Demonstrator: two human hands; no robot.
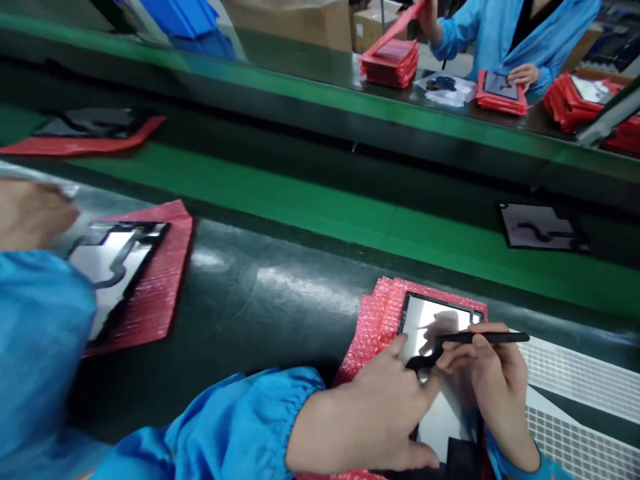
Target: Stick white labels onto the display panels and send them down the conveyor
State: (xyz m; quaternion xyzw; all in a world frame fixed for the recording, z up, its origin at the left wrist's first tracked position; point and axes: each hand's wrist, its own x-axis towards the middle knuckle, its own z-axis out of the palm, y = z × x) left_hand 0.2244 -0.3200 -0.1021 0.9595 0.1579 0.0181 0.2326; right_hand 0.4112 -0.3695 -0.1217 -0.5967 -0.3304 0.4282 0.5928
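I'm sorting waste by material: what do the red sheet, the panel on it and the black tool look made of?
Red sheet: plastic bubble wrap, by its rows of bubbles. Panel: likely glass or polished metal, glossy, mirroring light. Black tool in the right hand: matte plastic or coated metal.

a panel [440, 333] lies on a bubble sheet [370, 333] on the counter [250, 313]. a second panel [113, 267] lies to its left. a belt [325, 207] runs behind both.

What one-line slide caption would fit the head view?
Left hand rests on a shiny panel on red bubble wrap; right hand holds a thin black tool over it.
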